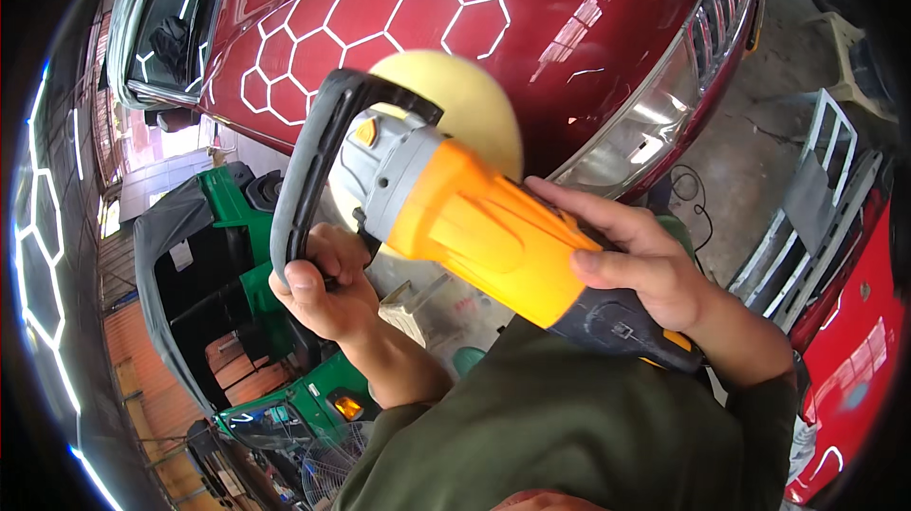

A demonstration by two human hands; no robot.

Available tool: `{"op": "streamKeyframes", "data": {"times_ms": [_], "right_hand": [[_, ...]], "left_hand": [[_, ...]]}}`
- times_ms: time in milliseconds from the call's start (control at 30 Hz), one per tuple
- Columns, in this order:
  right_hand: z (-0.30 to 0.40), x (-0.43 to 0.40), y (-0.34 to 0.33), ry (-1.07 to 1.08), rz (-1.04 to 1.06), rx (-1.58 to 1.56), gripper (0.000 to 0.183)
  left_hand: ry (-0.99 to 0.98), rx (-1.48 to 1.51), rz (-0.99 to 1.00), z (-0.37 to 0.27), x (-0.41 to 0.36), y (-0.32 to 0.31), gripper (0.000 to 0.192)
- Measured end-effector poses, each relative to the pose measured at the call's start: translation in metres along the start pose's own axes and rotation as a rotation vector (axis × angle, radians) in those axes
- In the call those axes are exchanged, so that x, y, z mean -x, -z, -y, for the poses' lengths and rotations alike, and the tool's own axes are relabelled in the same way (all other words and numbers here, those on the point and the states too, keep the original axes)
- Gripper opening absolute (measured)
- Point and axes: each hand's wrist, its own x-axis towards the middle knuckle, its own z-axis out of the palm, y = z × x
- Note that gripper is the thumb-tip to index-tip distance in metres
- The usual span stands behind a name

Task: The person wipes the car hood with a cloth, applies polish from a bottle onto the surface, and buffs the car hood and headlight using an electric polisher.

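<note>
An orange, grey and black rotary polisher (491, 233) with a round yellow foam pad (455, 98) is held up in front of my chest. My left hand (331, 283) is closed around the lower end of its D-shaped front handle (313, 155). My right hand (633, 255) grips the rear of the body, near the dark end. Behind the pad lies the glossy dark-red hood (555, 27) of a car, with hexagonal lights mirrored in it. Whether the pad touches the hood cannot be told.
The car's headlight (640, 127) and chrome grille (726, 13) are at the upper right. A green vehicle (263, 283) stands at left, a wire fan (334, 465) below it. At right are a black cable (701, 208), metal frame parts (804, 219) and a bright red panel (854, 369).
</note>
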Motion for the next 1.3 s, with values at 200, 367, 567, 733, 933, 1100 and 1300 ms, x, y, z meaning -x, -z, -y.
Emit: {"op": "streamKeyframes", "data": {"times_ms": [200, 367, 567, 733, 933, 1100, 1300], "right_hand": [[0.001, 0.007, 0.007, 0.062, -0.039, 0.101, 0.071], [-0.001, 0.034, 0.022, 0.176, -0.179, 0.042, 0.070], [0.004, 0.051, 0.027, 0.304, -0.256, -0.075, 0.072], [0.004, 0.037, 0.030, 0.246, -0.181, -0.049, 0.069], [0.007, 0.018, 0.022, 0.180, -0.091, 0.003, 0.069], [0.002, 0.006, 0.018, 0.144, -0.053, 0.038, 0.071], [-0.002, -0.004, 0.012, 0.065, 0.017, 0.018, 0.074]], "left_hand": [[0.007, -0.006, 0.026, 0.007, -0.003, -0.007, 0.060], [-0.047, 0.110, 0.165, 0.019, -0.036, -0.056, 0.059], [-0.050, 0.129, 0.275, 0.017, -0.053, -0.099, 0.054], [-0.058, 0.065, 0.209, 0.016, -0.050, -0.079, 0.057], [-0.023, -0.077, 0.137, 0.013, -0.036, -0.045, 0.060], [0.008, -0.088, 0.064, 0.014, -0.021, -0.025, 0.064], [0.031, -0.088, -0.025, 0.013, 0.000, -0.005, 0.065]]}}
